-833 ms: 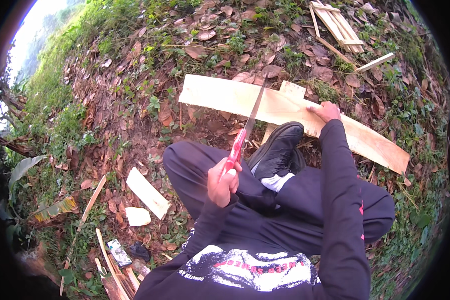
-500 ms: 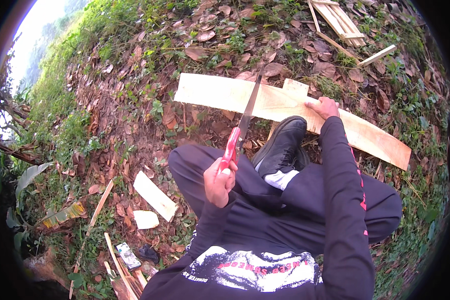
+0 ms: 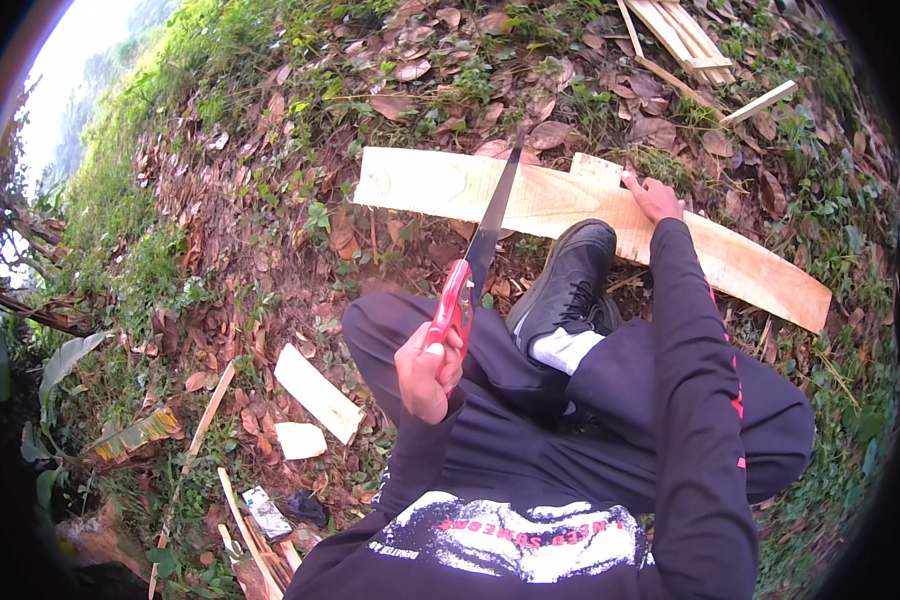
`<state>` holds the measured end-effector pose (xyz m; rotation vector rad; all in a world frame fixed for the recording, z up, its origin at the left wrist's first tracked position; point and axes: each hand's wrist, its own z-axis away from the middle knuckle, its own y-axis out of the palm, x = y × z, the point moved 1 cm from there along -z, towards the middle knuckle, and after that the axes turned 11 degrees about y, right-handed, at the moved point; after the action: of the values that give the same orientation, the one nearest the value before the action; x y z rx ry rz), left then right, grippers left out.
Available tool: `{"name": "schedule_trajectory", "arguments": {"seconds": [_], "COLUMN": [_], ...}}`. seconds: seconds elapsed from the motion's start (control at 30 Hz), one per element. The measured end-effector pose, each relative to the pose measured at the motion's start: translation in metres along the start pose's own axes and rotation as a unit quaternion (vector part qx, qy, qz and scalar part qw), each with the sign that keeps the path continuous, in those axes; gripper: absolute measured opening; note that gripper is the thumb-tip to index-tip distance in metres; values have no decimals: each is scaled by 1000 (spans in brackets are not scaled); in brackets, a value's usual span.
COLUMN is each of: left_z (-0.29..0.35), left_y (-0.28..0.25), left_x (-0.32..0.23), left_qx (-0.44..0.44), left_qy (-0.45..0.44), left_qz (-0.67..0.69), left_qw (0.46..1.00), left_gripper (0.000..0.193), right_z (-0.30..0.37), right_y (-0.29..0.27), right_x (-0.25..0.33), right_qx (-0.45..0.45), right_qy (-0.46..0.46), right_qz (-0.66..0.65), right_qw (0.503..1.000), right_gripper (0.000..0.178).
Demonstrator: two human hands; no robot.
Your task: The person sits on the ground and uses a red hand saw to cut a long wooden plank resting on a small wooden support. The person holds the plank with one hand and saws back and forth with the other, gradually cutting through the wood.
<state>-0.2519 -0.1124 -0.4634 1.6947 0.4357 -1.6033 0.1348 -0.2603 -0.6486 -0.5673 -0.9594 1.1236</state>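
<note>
As the saw (image 3: 481, 250) slides back, left grip (image 3: 430, 372) tight around it, right grip (image 3: 657, 199) on board (image 3: 750, 268), closure unclear

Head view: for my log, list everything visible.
Plank: one, pale, upper centre
Saw: one, red handle, over plank
Block: one, pale, under plank
Offcuts: two, pale, lower left
Sticks: several, pale, lower left, top right
Frame: one, pale, top right
Packet: one, white, lower left
Lump: one, black, beside packet
Leaves: many, brown, ground
Plants: many, green, around
Clothes: several, dark, lower centre
Shoes: two, black, below plank
Socks: count unclear, white, at shoes
Left grip: one, bare, on saw
Right grip: one, bare, on plank
</note>
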Motion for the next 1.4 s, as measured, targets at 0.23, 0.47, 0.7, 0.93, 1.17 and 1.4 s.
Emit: {"name": "schedule_trajectory", "arguments": {"seconds": [0.23,0.47,0.7,0.93,1.17,1.4], "left_z": [-8,-27,-87,-58,-38,-10], "left_y": [11,43,68,45,47,60], "left_x": [1,17,31,23,34,-13], "left_qx": [36,43,18,34,49,138], "left_qy": [-30,-20,-13,-35,-27,-49], "left_qz": [-72,-159,-151,-121,-128,-195], "left_qw": [996,986,988,992,990,970], "left_gripper": [24,24,24,26,25,15], "right_z": [0,-29,-56,-63,-87,-43], "right_y": [35,70,65,63,20,-165], "right_x": [79,120,126,100,-6,-79], "right_qx": [-276,-215,-259,-239,-291,-67], "right_qy": [-192,-156,-154,-222,-218,-209], "right_qz": [-48,36,25,-137,-202,21], "right_qw": [941,963,953,935,909,975], "right_gripper": [50,49,55,36,17,29]}}
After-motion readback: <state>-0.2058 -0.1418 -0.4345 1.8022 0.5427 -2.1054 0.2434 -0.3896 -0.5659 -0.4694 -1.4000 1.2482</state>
